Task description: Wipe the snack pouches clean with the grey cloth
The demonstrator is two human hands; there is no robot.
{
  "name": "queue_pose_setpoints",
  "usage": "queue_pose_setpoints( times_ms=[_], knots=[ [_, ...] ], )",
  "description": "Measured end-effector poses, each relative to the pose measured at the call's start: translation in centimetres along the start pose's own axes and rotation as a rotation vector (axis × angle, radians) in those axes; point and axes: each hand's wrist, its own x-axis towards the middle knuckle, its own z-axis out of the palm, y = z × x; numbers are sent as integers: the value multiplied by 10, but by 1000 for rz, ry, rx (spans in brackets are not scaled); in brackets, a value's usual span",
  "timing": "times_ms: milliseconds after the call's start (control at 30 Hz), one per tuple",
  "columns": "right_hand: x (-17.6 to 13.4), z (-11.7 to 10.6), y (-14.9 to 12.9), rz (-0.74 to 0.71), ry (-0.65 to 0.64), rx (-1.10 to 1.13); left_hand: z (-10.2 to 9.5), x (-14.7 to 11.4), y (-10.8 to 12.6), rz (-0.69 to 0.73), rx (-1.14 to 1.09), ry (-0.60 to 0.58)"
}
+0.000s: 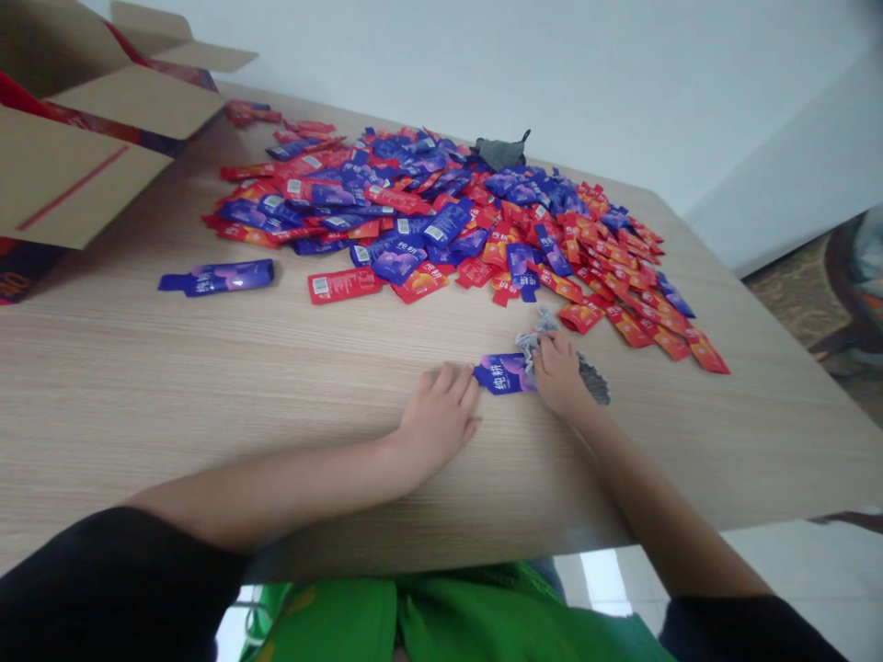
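A flat purple-blue sachet (503,374) with white lettering lies in front of me on the table. My left hand (440,410) rests palm down at its narrow neck, fingers close together and fingertips pressing on that end. Bunched under the fingers of my right hand (557,368) is a grey cloth (594,379), which covers the sachet's other end. Part of the cloth sticks out on both sides of this hand. Behind my hands spreads a large heap of red and purple sachets (414,207).
One purple sachet (219,278) lies apart at the left. An open cardboard box (89,175) with raised flaps stands at the back left. A dark grey cloth item (502,153) sits behind the heap, near the wall (552,74). The wooden table (207,395) ends close to my body.
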Motion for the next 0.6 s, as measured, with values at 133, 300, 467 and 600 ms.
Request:
queue_pose_setpoints(
  times_ms=[133,300,467,600],
  knots=[
    [-1,-2,-35,-70,-22,71,4,-6,3,-168,26,-11],
    [12,-21,-67,-57,133,296,4,-5,5,-211,81,-80],
    [24,-47,-79,-143,359,475,2,-2,2,-196,107,-84],
    [34,-65,-59,-58,382,435,3,-1,2,-176,84,-47]
  ],
)
